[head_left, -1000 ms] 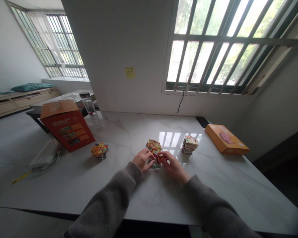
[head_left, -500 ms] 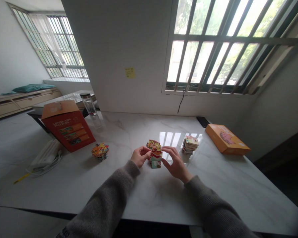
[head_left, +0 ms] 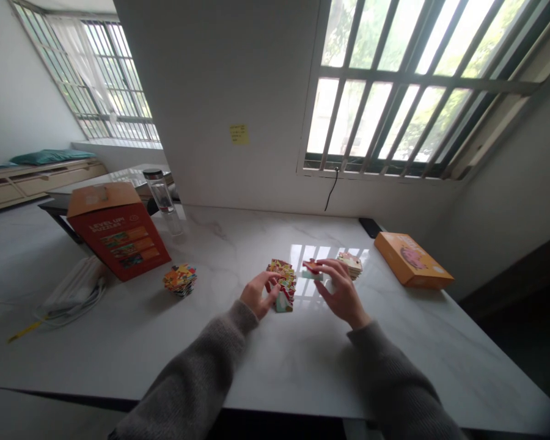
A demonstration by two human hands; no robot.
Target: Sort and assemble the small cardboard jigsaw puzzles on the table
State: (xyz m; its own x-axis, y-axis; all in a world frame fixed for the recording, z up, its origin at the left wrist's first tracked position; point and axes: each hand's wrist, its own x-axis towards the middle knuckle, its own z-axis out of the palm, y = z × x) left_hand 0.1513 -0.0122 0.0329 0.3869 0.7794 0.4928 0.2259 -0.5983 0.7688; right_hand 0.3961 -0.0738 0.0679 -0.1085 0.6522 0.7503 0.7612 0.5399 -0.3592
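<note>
My left hand point(head_left: 258, 294) rests against the left side of a small stack of colourful puzzle pieces point(head_left: 284, 282) in the middle of the white marble table point(head_left: 266, 360), fingers curled on it. My right hand point(head_left: 341, 289) is lifted slightly to the right and pinches one puzzle piece point(head_left: 312, 269) between thumb and fingertips. That piece hangs between the middle stack and another stack of pieces point(head_left: 352, 263) further right. A third stack point(head_left: 179, 279) lies apart to the left.
A red puzzle box point(head_left: 118, 231) stands at the left with a clear bottle point(head_left: 162, 192) behind it. An orange flat box point(head_left: 412, 259) and a dark phone point(head_left: 370, 227) lie at the right. White cables point(head_left: 76, 291) sit near the left edge.
My right hand has lifted one piece off the middle stack and carried it rightward toward the right stack. My left hand stays at the middle stack.
</note>
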